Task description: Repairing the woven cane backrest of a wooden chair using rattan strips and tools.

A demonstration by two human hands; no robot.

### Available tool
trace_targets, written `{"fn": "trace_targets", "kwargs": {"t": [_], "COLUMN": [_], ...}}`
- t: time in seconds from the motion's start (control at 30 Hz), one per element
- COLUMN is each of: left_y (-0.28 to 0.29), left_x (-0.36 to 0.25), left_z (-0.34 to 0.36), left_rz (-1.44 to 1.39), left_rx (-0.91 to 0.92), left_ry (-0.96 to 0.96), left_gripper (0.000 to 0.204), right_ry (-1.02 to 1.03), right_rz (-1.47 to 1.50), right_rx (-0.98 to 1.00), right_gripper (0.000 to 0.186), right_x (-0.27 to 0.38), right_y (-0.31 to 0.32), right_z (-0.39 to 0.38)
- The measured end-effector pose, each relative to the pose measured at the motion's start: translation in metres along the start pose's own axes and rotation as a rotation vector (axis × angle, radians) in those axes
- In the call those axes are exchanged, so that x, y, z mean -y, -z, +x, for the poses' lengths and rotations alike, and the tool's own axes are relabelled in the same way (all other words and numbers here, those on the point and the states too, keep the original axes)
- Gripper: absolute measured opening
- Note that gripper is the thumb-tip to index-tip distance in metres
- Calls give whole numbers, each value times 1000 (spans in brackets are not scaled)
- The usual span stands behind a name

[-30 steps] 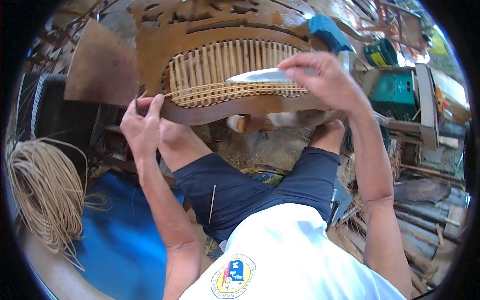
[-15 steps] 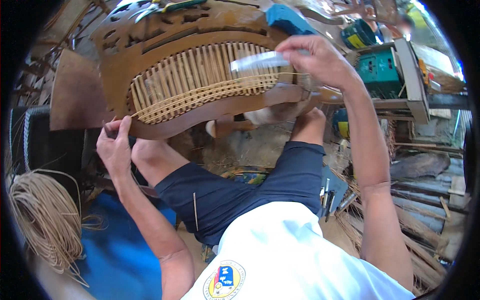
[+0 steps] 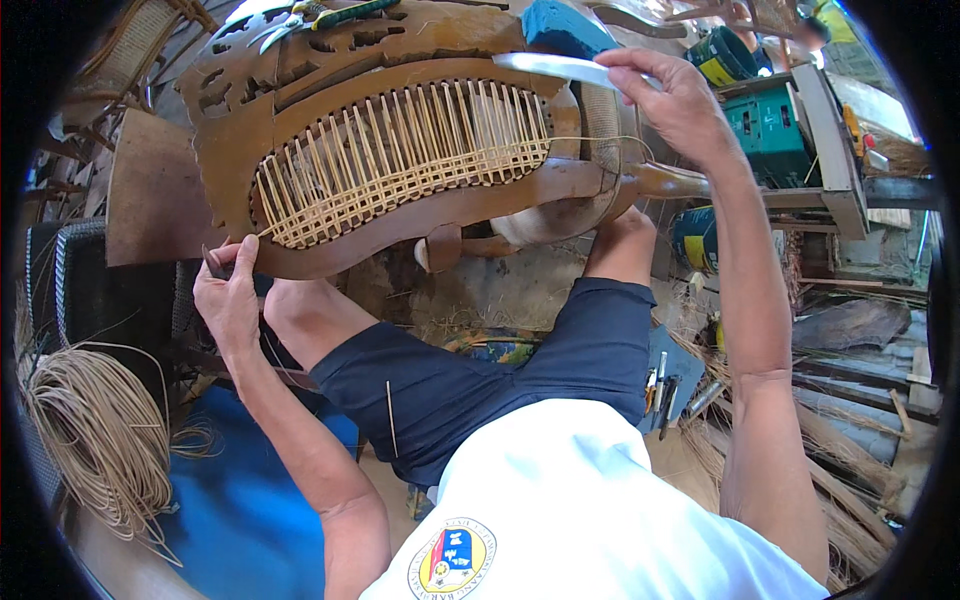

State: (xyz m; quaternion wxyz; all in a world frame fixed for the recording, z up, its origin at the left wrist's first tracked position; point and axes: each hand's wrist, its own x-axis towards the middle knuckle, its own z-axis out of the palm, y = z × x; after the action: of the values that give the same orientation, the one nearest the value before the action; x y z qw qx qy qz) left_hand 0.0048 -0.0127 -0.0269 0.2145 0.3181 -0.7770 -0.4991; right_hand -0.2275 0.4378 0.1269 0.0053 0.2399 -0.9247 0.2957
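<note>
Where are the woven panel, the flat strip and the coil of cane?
woven panel (image 3: 400, 160), head view, middle of weave.
flat strip (image 3: 550, 66), head view, its middle.
coil of cane (image 3: 90, 440), head view, on the loops.

Head camera looks steeply down, close over the lap.

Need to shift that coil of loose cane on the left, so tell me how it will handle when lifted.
The coil of cane would probably feel light for its bulk, being thin strands. It looks floppy: loops sag and stray ends stick out, so it may spread or snag. No tie is visible, so it could unravel.
</note>
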Motion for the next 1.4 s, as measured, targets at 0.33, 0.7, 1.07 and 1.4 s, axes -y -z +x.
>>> {"fn": "trace_targets", "kwargs": {"t": [0.33,0.7,1.07,1.4], "left_y": [0,2,1,4], "left_x": [-7,-1,1,-4], "left_z": [-3,0,-1,-3], "left_rz": [-28,-27,-104,-46], "left_rx": [-1,14,21,-16], "left_ry": [7,2,21,-12], "left_gripper": [22,20,19,19], "right_ry": [123,105,85,135], "right_rz": [-136,-187,-172,-160], "right_rx": [89,269,204,120], "right_gripper": [25,24,22,26], "right_x": [11,-23,-28,-44], "right_y": [-8,13,19,49], "right_z": [6,-3,-15,-10]}}
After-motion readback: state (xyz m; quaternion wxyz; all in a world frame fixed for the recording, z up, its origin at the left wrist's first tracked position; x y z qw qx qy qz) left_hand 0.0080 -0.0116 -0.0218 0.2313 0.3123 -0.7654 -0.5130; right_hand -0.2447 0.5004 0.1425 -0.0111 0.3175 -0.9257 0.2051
